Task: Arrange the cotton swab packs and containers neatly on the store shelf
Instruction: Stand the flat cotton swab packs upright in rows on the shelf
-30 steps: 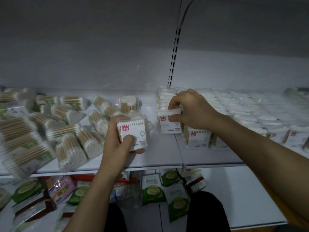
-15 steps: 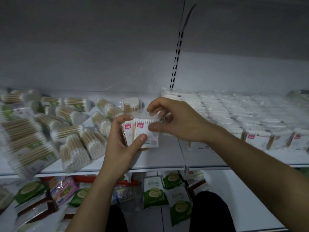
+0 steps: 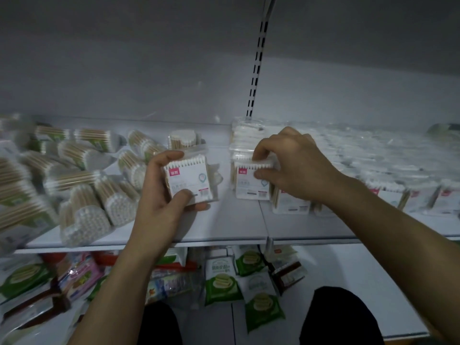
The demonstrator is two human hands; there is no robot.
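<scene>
My left hand [image 3: 161, 202] grips a flat white cotton swab pack [image 3: 190, 181] with a pink label, held just above the white shelf [image 3: 239, 227]. My right hand [image 3: 296, 168] pinches the top of a second, matching swab pack [image 3: 250, 184], which stands at the left end of a row of like packs [image 3: 291, 205]. A stack of clear swab boxes [image 3: 242, 138] stands right behind it. Heart-shaped swab containers [image 3: 84, 220] and several round bundles lie jumbled on the shelf's left half.
Rows of white swab packs [image 3: 373, 160] fill the shelf's right side. A slotted upright [image 3: 256, 68] runs up the back wall. On the lower shelf lie green pouches [image 3: 222, 285] and mixed packets [image 3: 77, 275]. My dark-clad knees [image 3: 341, 317] are at the bottom.
My hands were together at the packs in my left hand. My right hand has since carried one pack away to the right and stood it at the row's left end.
</scene>
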